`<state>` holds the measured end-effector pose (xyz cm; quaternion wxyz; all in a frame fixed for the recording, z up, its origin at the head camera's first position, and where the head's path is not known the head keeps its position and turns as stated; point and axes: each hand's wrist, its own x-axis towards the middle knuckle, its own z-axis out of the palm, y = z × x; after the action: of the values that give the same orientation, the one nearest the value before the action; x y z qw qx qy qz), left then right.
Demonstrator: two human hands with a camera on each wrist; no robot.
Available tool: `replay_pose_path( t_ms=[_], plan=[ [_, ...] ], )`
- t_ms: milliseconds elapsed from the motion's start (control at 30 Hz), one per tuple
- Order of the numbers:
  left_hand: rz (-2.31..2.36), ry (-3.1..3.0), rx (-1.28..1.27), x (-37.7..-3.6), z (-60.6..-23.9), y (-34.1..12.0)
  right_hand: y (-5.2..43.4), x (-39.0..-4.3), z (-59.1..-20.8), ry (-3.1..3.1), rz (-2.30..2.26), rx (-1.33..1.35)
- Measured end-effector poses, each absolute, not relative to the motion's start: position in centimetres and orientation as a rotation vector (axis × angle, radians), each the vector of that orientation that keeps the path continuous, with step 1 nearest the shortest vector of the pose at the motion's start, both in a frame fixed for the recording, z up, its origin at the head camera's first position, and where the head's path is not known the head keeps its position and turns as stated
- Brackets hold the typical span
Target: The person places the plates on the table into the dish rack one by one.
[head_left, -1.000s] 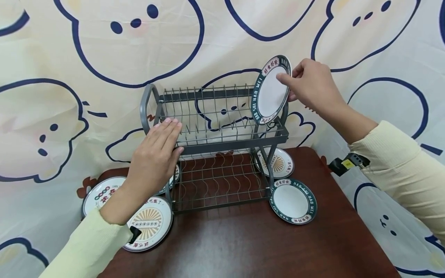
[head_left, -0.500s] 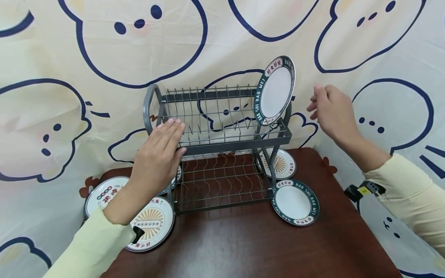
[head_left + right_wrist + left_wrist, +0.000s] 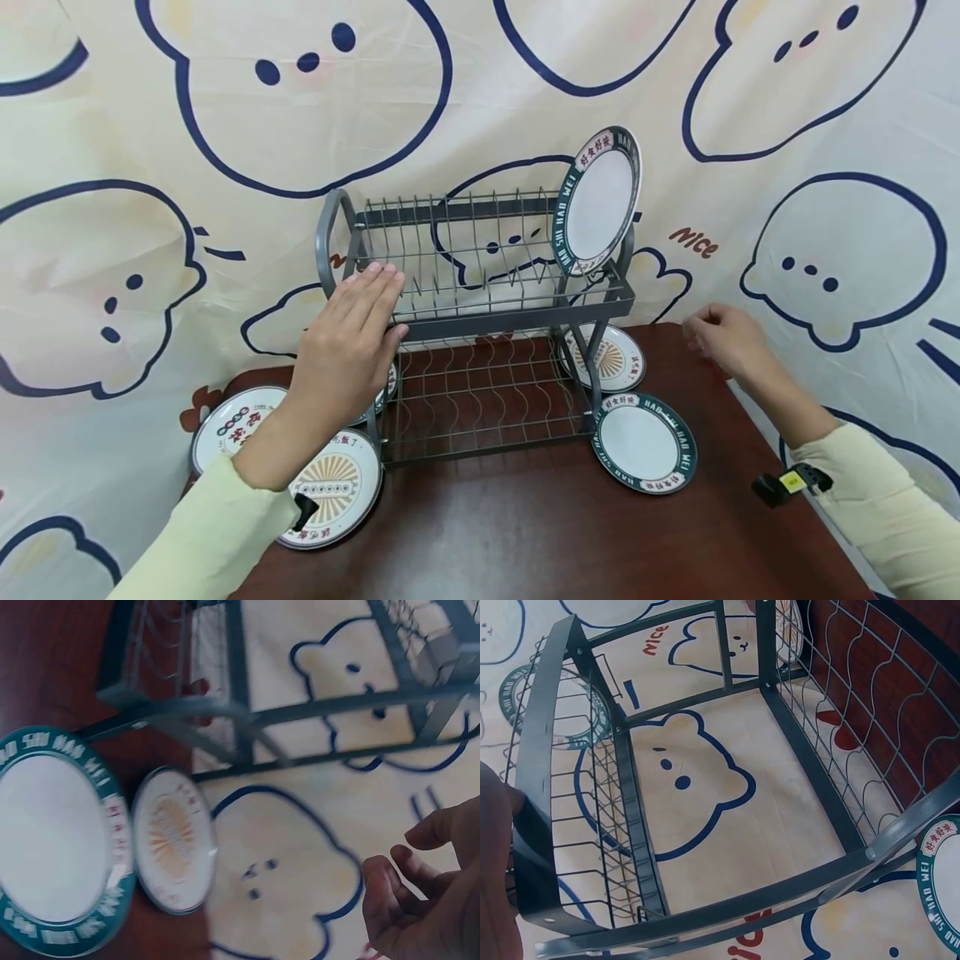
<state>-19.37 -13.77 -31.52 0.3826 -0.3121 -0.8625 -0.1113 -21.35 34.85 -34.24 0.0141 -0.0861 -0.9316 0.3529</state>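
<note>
A two-tier metal dish rack [image 3: 517,318] stands on the brown table. One plate with a green patterned rim [image 3: 598,204] stands on edge, leaning slightly, at the right end of its upper tier. My left hand [image 3: 347,346] rests with straight fingers on the rack's upper left front corner; the left wrist view shows only part of that hand [image 3: 495,870] beside the rack bar. To the right of the rack, my right hand [image 3: 726,337] holds nothing, and its fingers are loosely curled in the right wrist view. Below it lie another green-rimmed plate [image 3: 645,446] and a sunburst plate [image 3: 617,362].
Left of the rack, a sunburst plate [image 3: 337,483] and a white plate with red lettering [image 3: 238,421] lie on the table [image 3: 480,533], partly behind my left forearm. Another plate [image 3: 388,387] shows behind the rack's left leg. A cartoon-print cloth [image 3: 480,100] hangs close behind.
My right hand has let go of the green-rimmed plate in the upper tier and moved right, then down toward the table's right side. The left hand has stayed on the rack.
</note>
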Motion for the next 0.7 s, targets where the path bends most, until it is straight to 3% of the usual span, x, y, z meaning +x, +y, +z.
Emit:
replay_pose_path(
  t_ms=[700],
  plan=[
    [-0.294, -2.199, -0.788, -19.4, -31.7, -13.7, 39.8, -20.6, -45.6, -3.004, 1.062, -0.402]
  ],
)
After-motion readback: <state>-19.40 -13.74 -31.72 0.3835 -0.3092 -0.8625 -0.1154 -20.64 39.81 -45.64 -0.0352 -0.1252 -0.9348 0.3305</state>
